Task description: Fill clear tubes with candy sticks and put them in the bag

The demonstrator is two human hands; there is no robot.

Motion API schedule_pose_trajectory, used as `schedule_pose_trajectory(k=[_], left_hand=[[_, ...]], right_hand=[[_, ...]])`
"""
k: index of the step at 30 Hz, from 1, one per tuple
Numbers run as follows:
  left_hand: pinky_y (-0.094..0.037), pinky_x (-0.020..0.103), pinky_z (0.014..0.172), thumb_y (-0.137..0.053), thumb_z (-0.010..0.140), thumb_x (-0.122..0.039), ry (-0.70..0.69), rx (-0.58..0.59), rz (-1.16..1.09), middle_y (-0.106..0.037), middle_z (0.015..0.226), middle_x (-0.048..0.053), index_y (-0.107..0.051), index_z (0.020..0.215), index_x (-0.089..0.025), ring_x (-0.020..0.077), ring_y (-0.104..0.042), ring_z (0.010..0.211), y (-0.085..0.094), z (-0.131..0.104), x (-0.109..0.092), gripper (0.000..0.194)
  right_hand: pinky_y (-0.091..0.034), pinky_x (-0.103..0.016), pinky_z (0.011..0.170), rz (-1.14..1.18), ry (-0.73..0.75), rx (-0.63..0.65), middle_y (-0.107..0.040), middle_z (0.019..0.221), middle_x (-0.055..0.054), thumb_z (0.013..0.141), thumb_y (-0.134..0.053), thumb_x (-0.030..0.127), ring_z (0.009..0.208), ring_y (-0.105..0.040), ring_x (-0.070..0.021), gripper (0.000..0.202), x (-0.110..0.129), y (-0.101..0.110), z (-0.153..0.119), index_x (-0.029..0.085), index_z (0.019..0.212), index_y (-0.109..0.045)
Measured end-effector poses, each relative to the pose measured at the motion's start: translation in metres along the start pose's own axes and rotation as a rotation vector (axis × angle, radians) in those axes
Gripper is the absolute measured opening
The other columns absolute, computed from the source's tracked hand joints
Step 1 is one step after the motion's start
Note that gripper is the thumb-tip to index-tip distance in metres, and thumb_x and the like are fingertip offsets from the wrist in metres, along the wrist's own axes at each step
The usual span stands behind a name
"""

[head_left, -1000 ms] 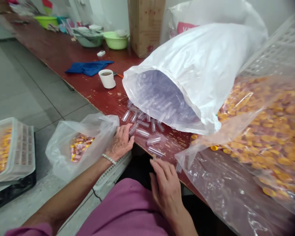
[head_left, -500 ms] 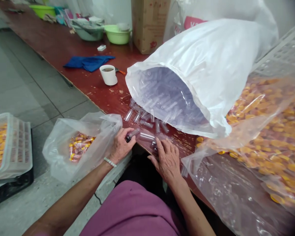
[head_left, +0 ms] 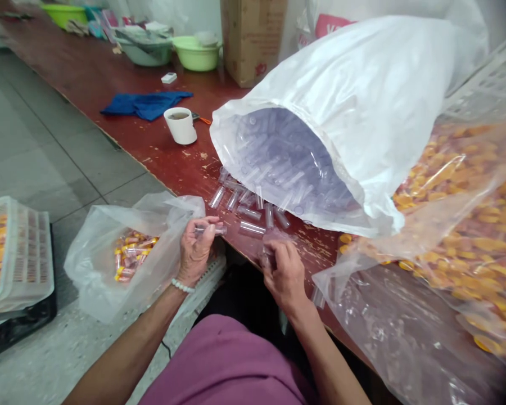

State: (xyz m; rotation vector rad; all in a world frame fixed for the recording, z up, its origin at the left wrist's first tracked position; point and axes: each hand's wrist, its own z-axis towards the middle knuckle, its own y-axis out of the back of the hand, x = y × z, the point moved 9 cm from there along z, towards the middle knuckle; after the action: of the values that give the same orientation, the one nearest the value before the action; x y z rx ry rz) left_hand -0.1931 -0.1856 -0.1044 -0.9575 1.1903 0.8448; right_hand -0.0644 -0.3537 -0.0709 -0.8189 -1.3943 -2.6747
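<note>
My left hand [head_left: 195, 253] pinches a small clear plastic tube [head_left: 220, 230], held level past the table edge, beside an open clear bag [head_left: 96, 242] with yellow-capped tubes [head_left: 130, 254] in it. At the edge of the table, my right hand [head_left: 285, 273] is curled round what looks like another clear tube [head_left: 266, 259], partly hidden and blurred. Between the hands a loose tube [head_left: 252, 228] lies on the red table. Several more loose tubes [head_left: 233, 199] have spilled from the mouth of a large white sack [head_left: 354, 101], which is full of them.
A big clear bag of yellow caps [head_left: 468, 242] spreads over the right of the table [head_left: 143, 152]. Farther back are a white cup [head_left: 181, 128], a blue cloth [head_left: 145, 105], basins [head_left: 197, 55] and a carton [head_left: 253, 42]. A crate [head_left: 29, 253] is at far left.
My left hand has drawn a little to the left and rolled, so its tube now shows level and clear. The fingers of my right hand have curled in more.
</note>
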Motion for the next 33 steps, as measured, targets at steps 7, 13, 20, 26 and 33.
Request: schedule_pose_trajectory(k=[7,13,20,26,33], left_hand=[[-0.039,0.017,0.043,-0.069,0.069,-0.025,0.314,0.090,-0.230,-0.053,0.057,-0.008,-0.047,0.078,-0.018,0.0075,-0.052,0.045,-0.007,-0.009,0.014,0.024],[-0.046,0.018,0.065,-0.072,0.070,-0.023,0.401,0.247,-0.133,-0.065,0.076,-0.001,-0.063,0.086,-0.015,0.0079,-0.059,0.068,-0.017,-0.026,0.022,0.020],[-0.040,0.031,0.098,-0.071,0.072,-0.016,0.512,0.557,-0.347,-0.065,0.116,0.005,-0.063,0.114,-0.024,0.0173,-0.057,0.110,-0.068,-0.062,0.006,0.043],[-0.043,0.032,0.094,-0.071,0.072,-0.015,0.429,0.679,-0.288,-0.067,0.110,0.007,-0.067,0.088,-0.017,0.0191,-0.060,0.102,-0.097,-0.076,-0.012,0.017],[-0.048,0.024,0.065,-0.071,0.073,-0.023,0.462,0.682,-0.146,-0.063,0.085,0.000,-0.063,0.091,-0.017,0.0108,-0.060,0.070,-0.110,-0.087,-0.013,0.020]], right_hand=[[-0.041,-0.032,0.067,-0.361,0.030,0.011,-0.067,0.101,-0.008,0.081,-0.051,0.011,0.079,-0.051,-0.0214,0.022,0.010,-0.024,0.036,0.017,0.099,-0.061],[-0.045,-0.031,0.073,0.023,-0.130,-0.027,-0.068,0.096,-0.006,0.080,-0.056,0.017,0.083,-0.057,-0.0200,0.022,0.005,-0.016,0.020,0.018,0.101,-0.061],[-0.049,-0.025,0.068,0.860,-0.553,0.015,-0.068,0.087,-0.001,0.078,-0.066,0.034,0.072,-0.061,-0.0128,0.025,0.004,-0.017,-0.019,0.020,0.097,-0.058],[-0.047,-0.031,0.085,0.722,-0.361,0.012,-0.060,0.105,-0.005,0.082,-0.063,0.027,0.097,-0.058,-0.0164,0.022,-0.001,0.016,-0.025,0.023,0.104,-0.063],[-0.051,-0.029,0.076,0.422,-0.219,-0.071,-0.053,0.098,-0.005,0.083,-0.054,0.013,0.091,-0.056,-0.0152,0.038,-0.010,0.059,-0.034,0.026,0.118,-0.059]])
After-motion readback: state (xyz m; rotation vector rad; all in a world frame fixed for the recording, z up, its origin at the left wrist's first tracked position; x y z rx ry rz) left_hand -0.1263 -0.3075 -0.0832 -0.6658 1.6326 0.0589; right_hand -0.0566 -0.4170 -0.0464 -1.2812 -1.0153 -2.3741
